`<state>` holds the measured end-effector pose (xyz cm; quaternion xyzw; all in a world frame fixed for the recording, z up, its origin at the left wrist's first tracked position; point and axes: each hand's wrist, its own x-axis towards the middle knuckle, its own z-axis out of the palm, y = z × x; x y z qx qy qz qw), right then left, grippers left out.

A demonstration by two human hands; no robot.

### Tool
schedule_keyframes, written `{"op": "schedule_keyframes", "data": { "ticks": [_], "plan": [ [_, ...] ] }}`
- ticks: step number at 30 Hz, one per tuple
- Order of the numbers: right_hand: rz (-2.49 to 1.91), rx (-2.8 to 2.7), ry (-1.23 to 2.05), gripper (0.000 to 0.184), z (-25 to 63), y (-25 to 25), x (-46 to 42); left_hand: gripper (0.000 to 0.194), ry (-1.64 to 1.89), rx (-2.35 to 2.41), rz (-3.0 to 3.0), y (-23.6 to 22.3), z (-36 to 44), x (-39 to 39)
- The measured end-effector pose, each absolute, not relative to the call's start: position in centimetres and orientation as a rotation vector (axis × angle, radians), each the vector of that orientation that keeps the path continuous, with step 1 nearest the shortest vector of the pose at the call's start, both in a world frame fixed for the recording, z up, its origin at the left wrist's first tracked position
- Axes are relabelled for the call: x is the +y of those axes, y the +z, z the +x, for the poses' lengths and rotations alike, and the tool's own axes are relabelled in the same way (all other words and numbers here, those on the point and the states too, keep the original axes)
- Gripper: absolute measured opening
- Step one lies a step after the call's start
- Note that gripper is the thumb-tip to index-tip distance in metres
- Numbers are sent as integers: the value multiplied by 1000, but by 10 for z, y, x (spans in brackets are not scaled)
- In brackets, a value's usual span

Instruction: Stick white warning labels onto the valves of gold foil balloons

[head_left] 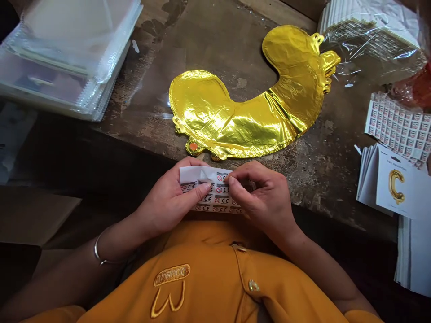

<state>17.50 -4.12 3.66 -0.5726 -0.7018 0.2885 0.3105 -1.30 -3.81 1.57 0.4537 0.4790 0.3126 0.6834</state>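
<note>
The left hand (171,202) holds a label sheet (218,202), its white backing (195,175) partly peeled; the right hand (264,197) pinches its edge, near a flat gold balloon (235,116).

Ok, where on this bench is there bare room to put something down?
Bare wood shows on the workbench between the clear bags and the gold foil balloon, and between the balloon and the printed cards. The right edge is crowded with cards and sticker sheets.
</note>
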Motion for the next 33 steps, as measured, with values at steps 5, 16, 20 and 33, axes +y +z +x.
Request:
{"op": "schedule_keyframes", "data": {
  "ticks": [5, 16, 20, 33],
  "plan": [
    [-1442, -2043, 573, 7, 177, 40, -44, 24, 652, 1070, 1092, 16, -11, -37],
    [-1367, -2333, 318, 11, 172, 43, -45, 36, 752, 1164, 1395, 13, -12, -47],
    [-1360, -2388, 226, 16, 170, 42, -46, 39, 771, 1203, 1457, 12, -10, -48],
    [-1410, -2165, 422, 13, 170, 36, -46, 40, 801, 1187, 1430, 14, -10, -46]
  ]
}}
